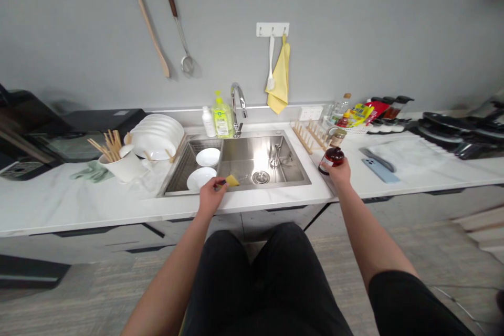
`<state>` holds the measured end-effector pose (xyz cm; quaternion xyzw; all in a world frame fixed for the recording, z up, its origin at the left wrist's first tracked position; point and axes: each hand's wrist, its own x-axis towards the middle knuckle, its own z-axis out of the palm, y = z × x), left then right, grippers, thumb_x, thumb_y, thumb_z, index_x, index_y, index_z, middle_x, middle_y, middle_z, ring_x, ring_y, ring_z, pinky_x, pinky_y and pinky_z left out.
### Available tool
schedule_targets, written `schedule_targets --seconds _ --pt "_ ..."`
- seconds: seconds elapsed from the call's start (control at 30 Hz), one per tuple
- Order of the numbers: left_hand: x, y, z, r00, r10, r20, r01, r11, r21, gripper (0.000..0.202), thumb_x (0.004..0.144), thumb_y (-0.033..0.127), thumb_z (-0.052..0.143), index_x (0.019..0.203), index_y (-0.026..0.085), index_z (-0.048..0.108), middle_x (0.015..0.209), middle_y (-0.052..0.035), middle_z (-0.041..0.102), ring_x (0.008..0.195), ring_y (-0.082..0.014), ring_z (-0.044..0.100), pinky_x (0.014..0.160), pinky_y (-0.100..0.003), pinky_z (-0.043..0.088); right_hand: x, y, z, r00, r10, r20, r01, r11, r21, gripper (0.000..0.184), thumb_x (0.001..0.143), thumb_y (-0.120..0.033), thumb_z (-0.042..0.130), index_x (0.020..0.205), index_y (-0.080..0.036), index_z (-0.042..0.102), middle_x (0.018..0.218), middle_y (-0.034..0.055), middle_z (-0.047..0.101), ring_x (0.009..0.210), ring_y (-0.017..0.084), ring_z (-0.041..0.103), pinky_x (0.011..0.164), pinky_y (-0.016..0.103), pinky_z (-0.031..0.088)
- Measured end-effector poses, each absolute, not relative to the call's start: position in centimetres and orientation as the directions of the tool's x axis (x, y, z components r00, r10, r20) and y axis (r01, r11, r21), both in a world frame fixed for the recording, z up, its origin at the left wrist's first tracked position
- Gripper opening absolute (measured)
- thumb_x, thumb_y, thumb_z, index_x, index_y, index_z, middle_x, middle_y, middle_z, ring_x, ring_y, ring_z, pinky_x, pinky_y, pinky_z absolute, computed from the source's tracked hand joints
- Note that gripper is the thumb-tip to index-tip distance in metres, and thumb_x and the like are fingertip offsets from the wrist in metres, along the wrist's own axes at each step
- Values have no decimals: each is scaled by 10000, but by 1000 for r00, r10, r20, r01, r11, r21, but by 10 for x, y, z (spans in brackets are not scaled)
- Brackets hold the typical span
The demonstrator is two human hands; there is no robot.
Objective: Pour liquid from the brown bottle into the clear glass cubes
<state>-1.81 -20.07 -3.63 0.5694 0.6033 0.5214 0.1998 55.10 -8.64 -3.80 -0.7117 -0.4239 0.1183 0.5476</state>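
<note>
At the sink's front edge my left hand [211, 195] is closed, fingers curled on what looks like a sponge [232, 181], yellow with a dark part by my fingertips. My right hand [340, 172] grips a dark brown bottle [333, 155] with a reddish label on the counter right of the sink. Just behind that bottle is a jar with a gold-coloured lid [337, 133]. The steel sink [252, 155] lies between my hands. Two white bowls or plates, one at the back [208, 157] and one in front [200, 177], sit in its left rack section.
A chrome faucet [235, 100] stands behind the sink, beside a yellow-green soap bottle [222, 119]. Stacked white plates [157, 139] and a pot of chopsticks [125, 165] are at left. A wooden rack [305, 139], condiments and a blue phone [380, 169] are at right.
</note>
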Motion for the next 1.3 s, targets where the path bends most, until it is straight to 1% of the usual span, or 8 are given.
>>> schedule_targets --seconds 0.13,0.3,0.43,0.5,0.6,0.83,1.2,1.3 --pt "-18 -200 -35 -285 901 327 434 -183 882 358 805 525 863 1001 231 805 988 -80 857 878 -246 753 910 -406 623 535 -110 -22 553 766 328 483 26 -875 848 516 -679 1017 1142 -220 677 1160 171 839 995 342 748 1002 567 610" --pt "5 -209 -20 -314 920 235 273 -150 950 402 709 520 958 871 237 723 892 -77 841 865 -262 794 901 -433 660 481 -175 2 376 843 384 415 218 -883 809 626 -666 1027 1215 -211 712 1138 151 844 1005 336 762 962 499 629" --pt "52 -243 18 -194 926 325 124 -305 944 405 815 553 956 979 230 774 1058 -103 887 1016 -286 849 1003 -473 686 416 -239 12 163 929 333 320 270 -908 747 681 -602 1047 1256 -236 739 1177 125 859 1059 355 798 1009 507 644" --pt "75 -263 44 -127 920 371 31 -370 928 369 902 540 925 1072 237 800 1173 -115 894 1131 -291 857 1081 -497 682 383 -267 13 82 946 315 280 281 -918 807 665 -572 1066 1323 -243 734 1220 117 859 1112 369 805 1042 525 648" --pt "98 -288 76 -50 917 395 -57 -398 916 318 930 498 935 1090 251 815 1206 -112 897 1155 -292 862 1120 -520 681 341 -301 14 -8 941 337 219 331 -918 844 678 -533 1069 1389 -246 717 1294 115 846 1185 381 808 1098 543 636" --pt "96 -322 95 40 896 442 118 -443 889 168 961 410 898 1039 267 858 1199 -96 903 1159 -305 866 1152 -545 675 292 -333 28 -178 912 370 152 397 -905 840 686 -457 1079 1424 -287 716 1338 91 844 1181 385 823 1070 536 660" --pt "88 -351 104 -3 805 593 263 -572 777 111 904 350 935 900 282 847 1116 -94 885 1073 -301 856 1041 -512 699 275 -353 35 -164 905 393 167 418 -893 784 679 -383 1065 1383 -305 730 1278 74 853 1121 381 825 1017 536 683" --pt "84 -359 112 73 802 593 232 -592 772 49 971 338 861 973 289 862 1148 -88 883 1120 -296 849 1080 -494 676 277 -359 35 -151 904 399 183 423 -888 805 664 -413 1080 1381 -318 727 1282 72 851 1126 393 824 1031 563 680"
